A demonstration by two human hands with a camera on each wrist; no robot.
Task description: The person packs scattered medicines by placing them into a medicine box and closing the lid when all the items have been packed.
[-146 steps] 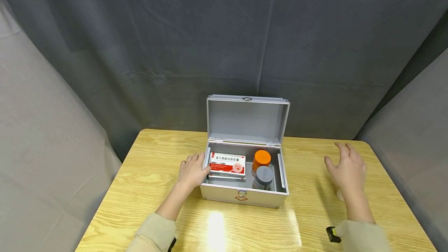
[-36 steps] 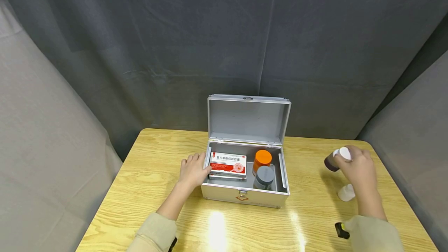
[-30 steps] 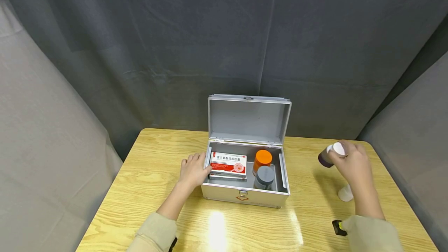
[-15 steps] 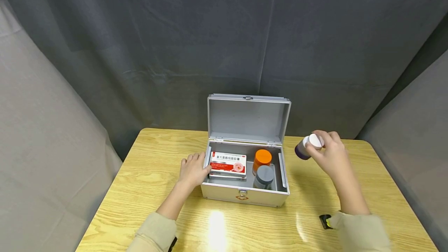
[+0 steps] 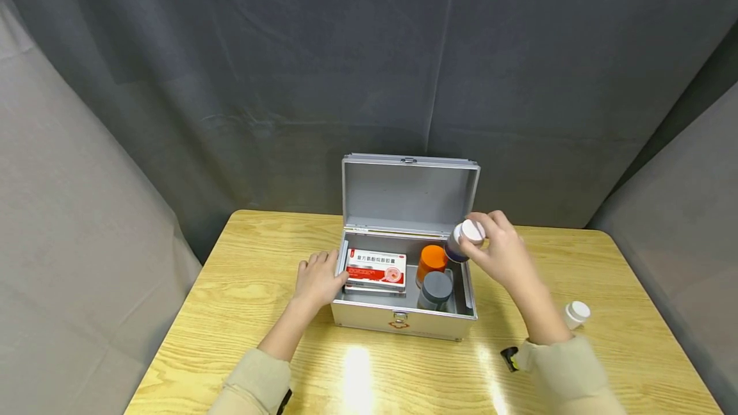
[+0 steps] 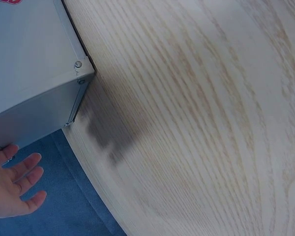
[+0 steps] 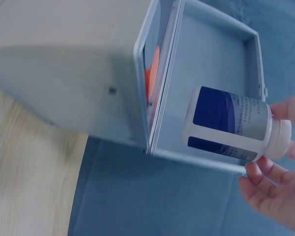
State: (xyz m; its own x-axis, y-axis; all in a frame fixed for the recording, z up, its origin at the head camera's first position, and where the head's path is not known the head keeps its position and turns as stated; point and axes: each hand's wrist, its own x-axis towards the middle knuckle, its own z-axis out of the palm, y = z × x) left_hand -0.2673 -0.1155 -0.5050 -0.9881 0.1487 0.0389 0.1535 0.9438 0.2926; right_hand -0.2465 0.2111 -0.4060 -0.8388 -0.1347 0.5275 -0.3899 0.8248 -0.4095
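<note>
My right hand [image 5: 501,255] pinches a white pill bottle [image 7: 226,123] with a dark blue and grey label by its white cap. The bottle is tilted above the right rear corner of the open silver medicine case [image 5: 398,324]. My left hand [image 5: 317,280] rests at the case's left edge, thumb over the rim; its other fingers [image 6: 27,184] are loosely extended along the outside. Inside the case lie a red-and-white medicine box [image 5: 375,268] on another box at left, an orange-capped bottle [image 5: 431,261] and a grey-capped jar [image 5: 435,290] at right.
A small white bottle [image 5: 576,314] is on the wooden table [image 5: 259,242], beyond my right forearm. The case's lid [image 5: 409,194] stands raised at the back. Grey curtains [image 5: 288,82] hang behind and at both sides.
Over these frames my right hand, bare at first, has picked up the pill bottle at the table's right and carried it left to the case. My left hand has stayed put.
</note>
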